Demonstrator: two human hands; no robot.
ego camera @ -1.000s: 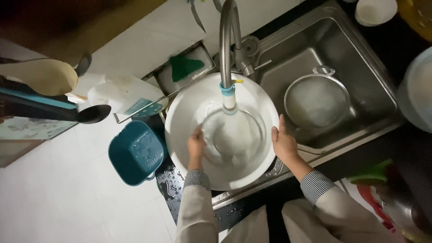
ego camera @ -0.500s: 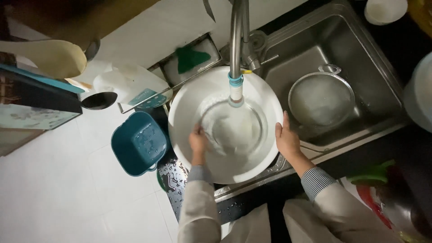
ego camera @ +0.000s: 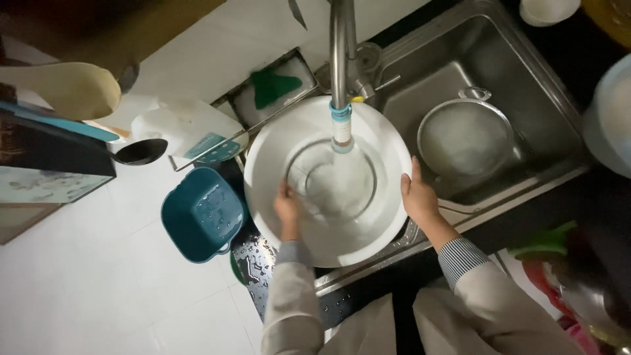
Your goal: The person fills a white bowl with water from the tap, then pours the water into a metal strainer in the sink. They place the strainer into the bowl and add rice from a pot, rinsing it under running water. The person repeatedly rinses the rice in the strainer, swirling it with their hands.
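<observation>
Two hands are being used on a big white plate [ego camera: 328,177] mid-frame under the running faucet [ego camera: 339,72]: right hand [ego camera: 418,194] is gripping its rim, left hand [ego camera: 288,209] is being rubbed inside, fingers curled. Rinsing looks partway done; metal pot [ego camera: 465,138] at right is still waiting.

A home kitchen, seen from above: stainless steel sink [ego camera: 552,141] under a tall metal tap [ego camera: 338,52] running water onto a large white plate [ego camera: 276,151]. Round metal pot [ego camera: 465,137] sitting in the basin, green scrubber [ego camera: 273,85] in a recessed tray behind. Teal plastic tub [ego camera: 200,213], black ladle [ego camera: 138,152] and white jug [ego camera: 177,125] crowding the pale tabletop [ego camera: 79,289] alongside.
</observation>
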